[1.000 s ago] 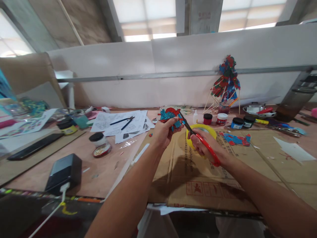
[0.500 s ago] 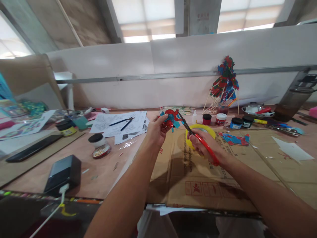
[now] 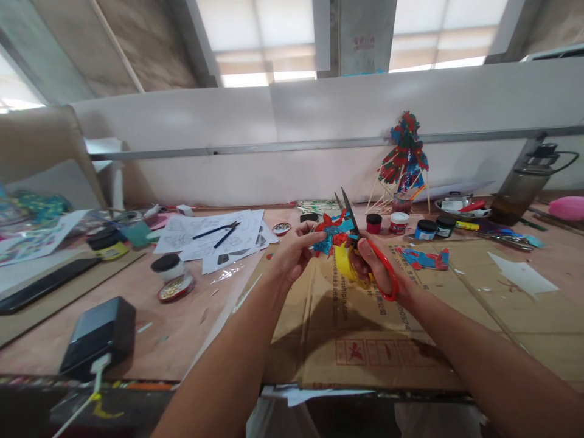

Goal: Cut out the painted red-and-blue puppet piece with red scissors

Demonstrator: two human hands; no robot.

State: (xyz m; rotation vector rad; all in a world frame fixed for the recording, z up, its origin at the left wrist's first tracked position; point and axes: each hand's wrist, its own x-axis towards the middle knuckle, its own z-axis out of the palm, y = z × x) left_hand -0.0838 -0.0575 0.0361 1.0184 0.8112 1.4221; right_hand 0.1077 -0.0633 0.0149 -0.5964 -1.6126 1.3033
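Between its thumb and fingers my left hand point(image 3: 296, 252) pinches a red and blue painted cutout point(image 3: 326, 237) with an irregular outline. My right hand point(image 3: 371, 264) grips red-handled scissors point(image 3: 385, 267), their dark blades parted and pointing up at the cutout's right edge. A light blue strip of the cutout lies by the blades. Below the scissors, partly hidden by my right hand, a roll of yellow tape point(image 3: 347, 267) rests on the cardboard sheet point(image 3: 319, 328). Another red and blue cutout point(image 3: 424, 258), shaped like an airplane, lies to the right of my right hand.
Paint jars point(image 3: 399, 223) line the back right, beside painted cutouts on sticks point(image 3: 406, 152). A dark bottle point(image 3: 524, 182) stands farther right. On the left are pliers point(image 3: 219, 232) on printed sheets point(image 3: 173, 234), a white jar point(image 3: 168, 267) and a black power bank point(image 3: 103, 334) with a cable.
The cutout has turned in my left hand, showing more blue. The scissors have swung more upright, and their blades have spread apart. The view has shifted slightly.
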